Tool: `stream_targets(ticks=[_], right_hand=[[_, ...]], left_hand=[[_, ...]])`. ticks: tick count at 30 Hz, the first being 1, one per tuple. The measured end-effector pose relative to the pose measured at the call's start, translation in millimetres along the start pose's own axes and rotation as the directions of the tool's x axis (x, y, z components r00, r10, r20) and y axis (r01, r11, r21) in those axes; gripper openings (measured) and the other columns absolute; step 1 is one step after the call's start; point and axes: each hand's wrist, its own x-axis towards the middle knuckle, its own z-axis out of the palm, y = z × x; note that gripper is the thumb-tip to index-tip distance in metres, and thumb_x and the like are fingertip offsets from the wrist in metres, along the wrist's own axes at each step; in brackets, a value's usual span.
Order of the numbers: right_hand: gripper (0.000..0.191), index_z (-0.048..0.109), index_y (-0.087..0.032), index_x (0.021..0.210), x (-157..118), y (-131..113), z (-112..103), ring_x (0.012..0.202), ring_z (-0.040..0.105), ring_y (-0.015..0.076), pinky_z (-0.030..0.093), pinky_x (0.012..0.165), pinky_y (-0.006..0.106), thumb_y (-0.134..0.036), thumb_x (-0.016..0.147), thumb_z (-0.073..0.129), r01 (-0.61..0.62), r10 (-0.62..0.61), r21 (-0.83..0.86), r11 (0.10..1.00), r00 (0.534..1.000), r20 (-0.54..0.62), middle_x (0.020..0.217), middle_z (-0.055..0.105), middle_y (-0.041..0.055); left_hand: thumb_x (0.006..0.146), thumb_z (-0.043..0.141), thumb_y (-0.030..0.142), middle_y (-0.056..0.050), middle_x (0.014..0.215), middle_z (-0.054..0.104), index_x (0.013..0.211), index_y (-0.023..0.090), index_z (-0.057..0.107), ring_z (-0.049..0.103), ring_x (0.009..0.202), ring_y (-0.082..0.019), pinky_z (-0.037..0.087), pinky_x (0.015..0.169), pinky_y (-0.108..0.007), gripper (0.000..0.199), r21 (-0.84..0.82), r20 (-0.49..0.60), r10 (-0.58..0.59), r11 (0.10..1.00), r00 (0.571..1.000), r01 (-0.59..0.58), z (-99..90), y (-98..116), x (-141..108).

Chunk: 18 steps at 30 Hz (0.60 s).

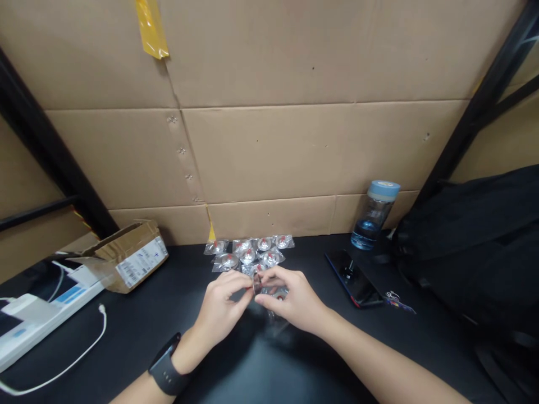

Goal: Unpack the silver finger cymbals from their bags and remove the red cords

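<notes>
Both hands meet above the black table, around a small round disc (257,284) held upright between the fingertips. My left hand (223,303) pinches its left edge with thumb and fingers; a black watch is on that wrist. My right hand (295,297) grips the disc from the right. Just behind the hands lie several round silvery pieces with red marks in clear plastic bags (248,256), arranged in rows. Another clear bag (278,320) shows below my right hand, partly hidden and blurred.
An open cardboard box (141,261) and a white power strip (50,320) with a cable stand at left. At right are a phone (353,279), keys (396,301), a water bottle (374,216) and a black bag (471,252). A cardboard wall (269,151) rises behind.
</notes>
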Motion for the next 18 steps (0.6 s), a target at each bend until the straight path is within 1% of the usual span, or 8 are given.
stream_targets(ticks=[3,5,7,10,13,16,18], right_hand=[[0.025,0.059,-0.021,0.089,0.6,3.9,-0.3,0.093,0.077,0.0204,0.061,0.084,0.029,-0.03,0.08,0.08,-0.04,0.04,0.021,0.999,0.999,-0.036,0.108,0.075,0.0027],[0.026,0.059,-0.021,0.091,0.5,6.6,0.4,0.096,0.077,0.022,0.06,0.084,0.029,-0.031,0.08,0.081,-0.06,0.061,0.045,0.997,0.998,-0.027,0.108,0.075,0.0033],[0.026,0.061,-0.022,0.095,0.3,8.4,1.7,0.1,0.077,0.0233,0.06,0.083,0.029,-0.031,0.081,0.08,-0.068,0.068,0.061,0.996,0.998,-0.007,0.11,0.075,0.0039],[0.024,0.063,-0.022,0.098,0.1,9.1,3.6,0.098,0.077,0.0234,0.061,0.081,0.029,-0.03,0.082,0.079,-0.062,0.062,0.058,0.996,0.998,0.002,0.11,0.075,0.0045],[0.024,0.063,-0.022,0.098,0.0,8.4,4.7,0.098,0.077,0.0242,0.061,0.083,0.031,-0.03,0.081,0.079,-0.07,0.07,0.056,0.996,0.998,0.002,0.11,0.076,0.0052],[0.026,0.064,-0.022,0.098,0.0,8.2,4.9,0.098,0.077,0.0248,0.062,0.083,0.033,-0.032,0.08,0.08,-0.093,0.093,0.039,0.995,0.996,-0.002,0.11,0.076,0.0057],[0.026,0.065,-0.022,0.097,0.3,8.4,4.3,0.097,0.077,0.0247,0.062,0.082,0.032,-0.031,0.079,0.081,-0.103,0.103,0.031,0.994,0.995,-0.003,0.109,0.076,0.0056]], left_hand=[[0.094,0.062,0.017,-0.005,0.09,0.077,0.09,0.021,0.075,0.071,0.082,-0.019,0.055,0.078,-0.028,0.014,-0.009,0.028,-0.027,1.0,0.999,0.027,2.0,-1.0,0.4],[0.094,0.061,0.019,-0.005,0.092,0.077,0.092,0.021,0.075,0.072,0.083,-0.019,0.055,0.078,-0.028,0.014,-0.012,0.04,-0.075,0.997,0.996,0.076,2.8,-2.8,0.1],[0.093,0.062,0.02,-0.004,0.092,0.078,0.093,0.021,0.075,0.073,0.082,-0.019,0.055,0.077,-0.028,0.013,-0.001,0.045,-0.149,0.989,0.988,0.15,3.0,-4.3,-0.4],[0.092,0.06,0.019,-0.003,0.088,0.076,0.091,0.02,0.073,0.071,0.08,-0.019,0.054,0.077,-0.028,0.012,0.032,0.085,-0.23,0.973,0.969,0.228,2.9,-3.8,-1.2],[0.093,0.059,0.019,-0.004,0.089,0.074,0.092,0.02,0.072,0.069,0.082,-0.019,0.053,0.077,-0.029,0.013,0.05,0.117,-0.22,0.975,0.968,0.216,2.9,-1.7,-1.4],[0.092,0.059,0.019,-0.007,0.102,0.071,0.095,0.021,0.073,0.068,0.096,-0.022,0.053,0.087,-0.033,0.013,0.035,0.087,-0.169,0.985,0.982,0.167,3.8,-1.7,-1.1],[0.091,0.061,0.018,-0.009,0.11,0.067,0.093,0.021,0.074,0.066,0.105,-0.024,0.052,0.094,-0.035,0.013,0.033,0.065,-0.15,0.988,0.987,0.148,4.9,-3.2,-0.9]])
